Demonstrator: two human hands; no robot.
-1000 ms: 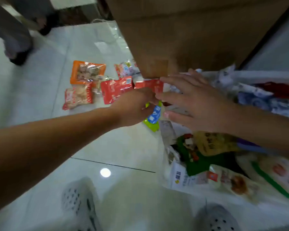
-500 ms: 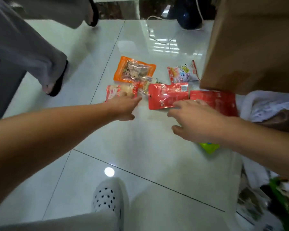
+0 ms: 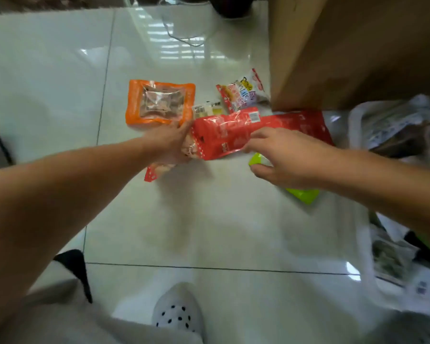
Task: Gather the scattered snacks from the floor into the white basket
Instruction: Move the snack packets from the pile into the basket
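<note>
My left hand is closed on a small red-and-clear snack packet, whose corner hangs below my wrist. My right hand holds a lime green packet under the palm, and its fingertips touch the lower edge of a large red packet. A second red packet lies behind it. On the floor beyond are an orange packet with a clear window, a small yellow-white packet and a colourful packet. The white basket stands at the right, holding several snacks.
A big cardboard box stands at the back right, its corner touching the colourful packet and the second red packet. A thin cable lies on the glossy white tiles behind. My white perforated shoe is near the bottom edge.
My left hand has closed on the small red packet and raised it off the floor. My right hand slid forward onto the large red packet. Another person's legs at the left have left the view.
</note>
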